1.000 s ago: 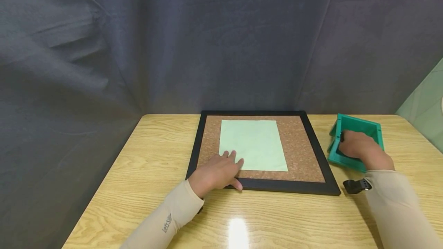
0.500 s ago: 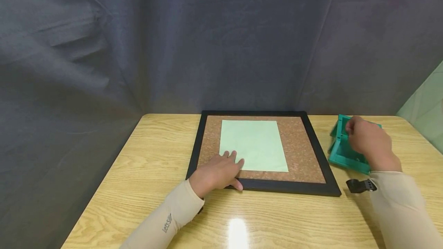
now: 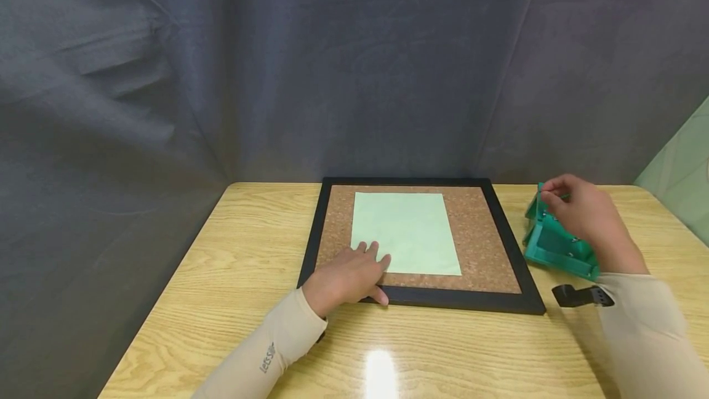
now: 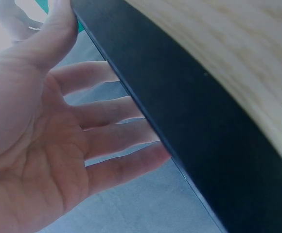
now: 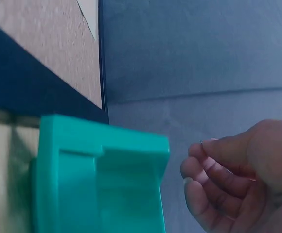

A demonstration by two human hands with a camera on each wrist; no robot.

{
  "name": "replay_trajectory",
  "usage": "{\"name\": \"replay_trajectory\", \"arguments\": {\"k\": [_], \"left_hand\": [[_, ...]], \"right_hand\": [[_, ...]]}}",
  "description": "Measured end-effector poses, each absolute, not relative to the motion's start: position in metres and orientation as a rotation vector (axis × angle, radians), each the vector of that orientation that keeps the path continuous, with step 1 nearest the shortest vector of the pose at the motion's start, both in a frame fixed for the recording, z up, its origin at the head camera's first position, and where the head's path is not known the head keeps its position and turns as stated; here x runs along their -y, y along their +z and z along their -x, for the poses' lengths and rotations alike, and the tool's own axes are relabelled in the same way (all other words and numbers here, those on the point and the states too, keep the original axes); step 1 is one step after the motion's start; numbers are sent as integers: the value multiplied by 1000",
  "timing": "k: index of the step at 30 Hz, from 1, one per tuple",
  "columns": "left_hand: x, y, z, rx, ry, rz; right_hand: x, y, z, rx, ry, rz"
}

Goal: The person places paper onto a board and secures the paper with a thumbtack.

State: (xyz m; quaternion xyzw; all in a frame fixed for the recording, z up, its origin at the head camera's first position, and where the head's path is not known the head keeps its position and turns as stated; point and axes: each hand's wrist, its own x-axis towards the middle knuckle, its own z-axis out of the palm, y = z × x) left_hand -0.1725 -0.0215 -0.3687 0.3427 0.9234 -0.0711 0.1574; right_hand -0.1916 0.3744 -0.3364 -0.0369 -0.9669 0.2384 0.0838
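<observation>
Raising tiny item (image 5: pixel 202 142) in R hand (image 3: pixel 589 214), just above green bin (image 3: pixel 562 262)

R hand is hovering over bin's L side, nearest the board, wrist slightly bent; thumb + index are pinching the tiny item, too small to ID, while other fingers are curling loosely beneath. L hand (image 3: pixel 346 273) is lying palm-down across near-L part of corkboard (image 3: pixel 482 251), fingers spreading apart, gripping nothing; fingertips are reaching over near-L corner of pale green sheet (image 3: pixel 404 226), thumb is lying over black frame (image 3: pixel 460 300). Both arms are coming in from near side of table (image 3: pixel 238 251), tan sleeves (image 3: pixel 266 350) covering forearms.

Vs. 1 s ago: R hand was dipping into bin, fingers hidden; now it's hanging above, fingertips shifting L past where they were 0.5 s ago, + small shiny bits (image 3: pixel 574 240) are showing in bin. L hand, sheet + corkboard are staying put; bin is sitting just R of frame.
</observation>
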Motion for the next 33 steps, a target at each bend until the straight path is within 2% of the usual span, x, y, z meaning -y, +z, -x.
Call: {"name": "replay_trajectory", "arguments": {"k": [15,33], "left_hand": [[22,-367,172,-2641,-225,-993],[20,-371,175,-2648,-232,-1004]], "right_hand": [[-331,-339,198,3013,905,-174],[-307,-373,210,3161,795,-269]]}}
